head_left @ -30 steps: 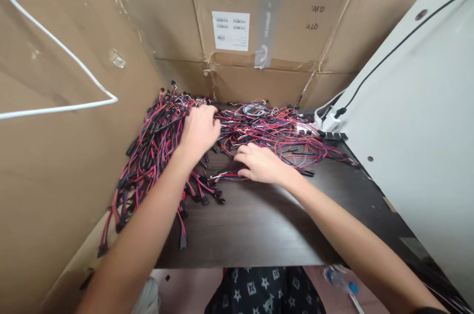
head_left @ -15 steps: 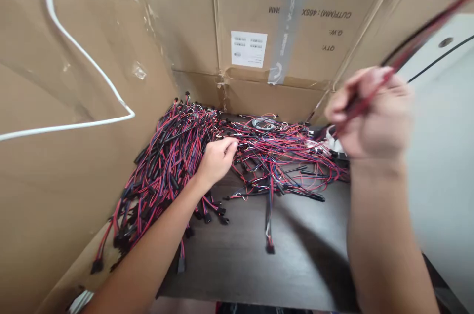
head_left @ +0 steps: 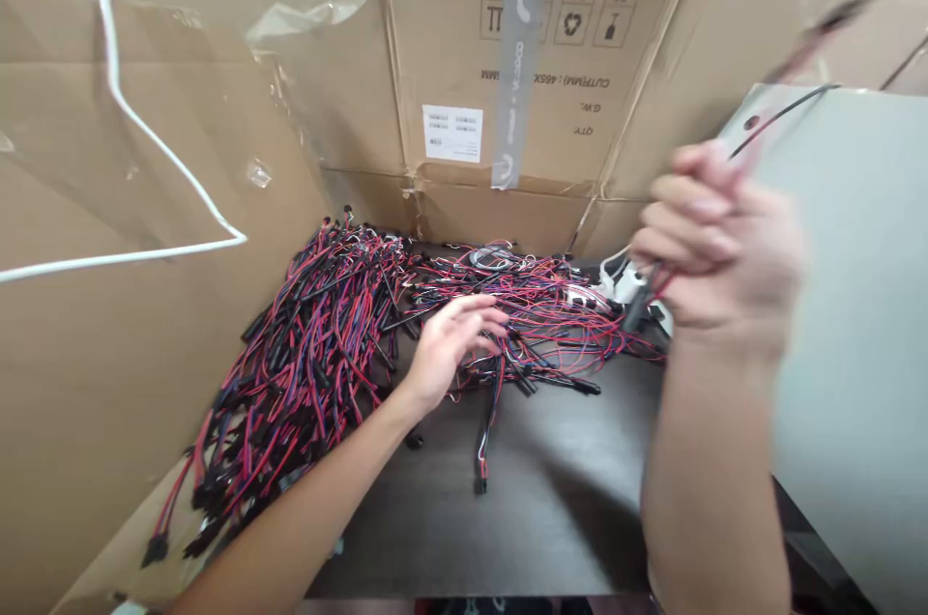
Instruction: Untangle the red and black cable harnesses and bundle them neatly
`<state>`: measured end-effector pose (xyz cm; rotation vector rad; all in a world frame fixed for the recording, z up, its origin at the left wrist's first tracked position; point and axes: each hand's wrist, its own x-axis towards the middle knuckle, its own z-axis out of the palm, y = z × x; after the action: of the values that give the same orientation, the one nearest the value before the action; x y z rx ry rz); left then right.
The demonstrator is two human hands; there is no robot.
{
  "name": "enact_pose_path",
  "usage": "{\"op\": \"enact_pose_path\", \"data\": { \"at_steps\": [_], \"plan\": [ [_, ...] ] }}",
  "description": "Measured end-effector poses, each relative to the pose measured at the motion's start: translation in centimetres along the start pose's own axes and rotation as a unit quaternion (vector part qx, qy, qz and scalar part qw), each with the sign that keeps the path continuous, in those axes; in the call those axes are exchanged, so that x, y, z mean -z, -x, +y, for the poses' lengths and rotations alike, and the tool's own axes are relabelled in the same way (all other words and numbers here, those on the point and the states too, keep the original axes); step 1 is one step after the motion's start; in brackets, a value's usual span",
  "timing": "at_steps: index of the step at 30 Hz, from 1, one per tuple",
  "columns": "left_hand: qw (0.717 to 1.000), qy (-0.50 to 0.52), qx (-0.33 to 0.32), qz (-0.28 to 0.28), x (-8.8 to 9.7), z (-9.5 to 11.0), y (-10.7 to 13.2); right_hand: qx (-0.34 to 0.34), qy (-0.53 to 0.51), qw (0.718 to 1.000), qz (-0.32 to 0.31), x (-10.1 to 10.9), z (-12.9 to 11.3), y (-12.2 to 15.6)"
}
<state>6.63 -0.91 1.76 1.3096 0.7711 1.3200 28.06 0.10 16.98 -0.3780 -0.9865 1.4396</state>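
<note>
A big heap of red and black wire leads with black connectors (head_left: 311, 354) lies across the left and back of a dark table (head_left: 551, 499). My left hand (head_left: 453, 339) hovers over the heap's middle, fingers spread, holding nothing. Raised at the right, blurred by motion, my right hand (head_left: 714, 243) is closed round a red and black wire lead (head_left: 812, 40) that sticks up to the upper right. Its black end (head_left: 638, 306) hangs below the fist. A single lead (head_left: 484, 446) trails from the heap toward the table's front.
Cardboard boxes (head_left: 507, 64) wall in the back and left side. A white cord (head_left: 145, 161) runs over the left cardboard. A grey-white panel (head_left: 848, 325) with a black cable stands at the right. A white plug block (head_left: 623, 281) sits at the back right.
My right hand lifted from the table with a wire lead and stays raised at the right. My left hand moved right off the heap and opened its fingers. The view tilted upward.
</note>
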Motion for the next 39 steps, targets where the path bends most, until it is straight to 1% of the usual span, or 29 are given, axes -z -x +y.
{"op": "enact_pose_path", "data": {
  "at_steps": [1, 2, 4, 5, 7, 8, 9, 10, 12, 13, 14, 15, 17, 18, 20, 21, 22, 24, 25, 26, 28, 31, 32, 34, 37, 39],
  "plan": [
    [0.999, 0.04, -0.009, 0.022, 0.0, 0.3, -0.1, -0.043, 0.038, 0.998, -0.03, -0.3, 1.1, -0.6],
    [0.997, 0.055, -0.024, 0.038, 0.0, 0.7, -0.1, -0.074, 0.079, 0.992, -0.061, -0.6, 2.4, -1.2],
    [0.996, 0.057, -0.055, 0.036, -0.1, 1.4, 0.0, -0.119, 0.153, 0.975, -0.109, -1.4, 5.4, -2.0],
    [0.996, 0.065, -0.063, 0.025, -0.2, 1.7, 0.1, -0.135, 0.184, 0.967, -0.113, -2.0, 6.9, -2.1],
    [0.992, 0.113, -0.055, 0.023, -0.4, 2.3, 0.4, -0.145, 0.267, 0.948, -0.091, -3.4, 9.8, -2.0],
    [0.988, 0.144, -0.039, 0.035, -0.5, 2.4, 0.5, -0.127, 0.327, 0.933, -0.083, -4.2, 11.0, -1.9],
    [0.985, 0.167, -0.019, 0.049, -0.5, 2.5, 0.6, -0.099, 0.394, 0.91, -0.084, -4.8, 12.0, -1.7],
    [0.982, 0.182, 0.004, 0.058, -0.4, 2.6, 0.6, -0.065, 0.461, 0.88, -0.096, -5.4, 12.6, -1.5],
    [0.977, 0.2, 0.04, 0.059, 0.1, 2.8, 0.4, 0.005, 0.566, 0.81, -0.151, -5.9, 12.9, -1.4],
    [0.975, 0.208, 0.05, 0.057, 0.6, 3.0, 0.3, 0.036, 0.598, 0.78, -0.182, -5.8, 12.7, -1.4],
    [0.973, 0.216, 0.055, 0.059, 1.1, 3.2, 0.1, 0.066, 0.618, 0.757, -0.2, -5.5, 12.3, -1.6],
    [0.97, 0.227, 0.058, 0.063, 1.6, 3.4, -0.2, 0.091, 0.633, 0.74, -0.208, -5.0, 11.9, -1.8],
    [0.964, 0.247, 0.067, 0.065, 2.6, 4.0, -0.5, 0.118, 0.653, 0.723, -0.192, -3.7, 11.1, -2.4],
    [0.963, 0.254, 0.07, 0.059, 3.0, 4.2, -0.7, 0.108, 0.66, 0.721, -0.181, -2.9, 10.9, -2.8],
    [0.961, 0.261, 0.074, 0.045, 3.6, 4.6, -0.8, 0.056, 0.677, 0.711, -0.183, -1.4, 10.9, -3.5],
    [0.961, 0.261, 0.076, 0.045, 3.8, 4.8, -0.8, 0.026, 0.69, 0.698, -0.192, -0.7, 11.1, -3.8],
    [0.961, 0.26, 0.081, 0.05, 3.9, 4.8, -0.8, 0.0, 0.708, 0.677, -0.199, 0.0, 11.4, -4.1],
    [0.958, 0.261, 0.1, 0.069, 4.2, 4.9, -0.9, -0.038, 0.746, 0.632, -0.206, 1.3, 12.3, -4.7],
    [0.955, 0.261, 0.111, 0.081, 4.4, 4.9, -0.9, -0.05, 0.759, 0.615, -0.206, 1.9, 12.9, -5.0],
    [0.953, 0.259, 0.122, 0.093, 4.6, 4.9, -1.0, -0.06, 0.767, 0.606, -0.204, 2.5, 13.4, -5.2],
    [0.951, 0.244, 0.144, 0.121, 4.9, 4.8, -1.2, -0.069, 0.774, 0.598, -0.196, 3.4, 14.5, -5.5],
    [0.951, 0.198, 0.165, 0.173, 5.2, 4.8, -1.5, -0.069, 0.786, 0.586, -0.182, 4.1, 16.2, -5.6],
    [0.951, 0.184, 0.17, 0.184, 5.2, 4.7, -1.5, -0.067, 0.789, 0.584, -0.18, 4.2, 16.6, -5.6],
    [0.953, 0.165, 0.177, 0.184, 5.1, 4.7, -1.5, -0.058, 0.791, 0.583, -0.174, 4.1, 17.3, -5.5],
    [0.957, 0.16, 0.167, 0.177, 4.8, 4.9, -1.3, -0.038, 0.793, 0.589, -0.15, 3.8, 17.2, -5.7],
    [0.954, 0.17, 0.158, 0.19, 4.8, 5.2, -1.2, -0.024, 0.793, 0.596, -0.124, 3.8, 16.2, -6.1]
  ]
}}
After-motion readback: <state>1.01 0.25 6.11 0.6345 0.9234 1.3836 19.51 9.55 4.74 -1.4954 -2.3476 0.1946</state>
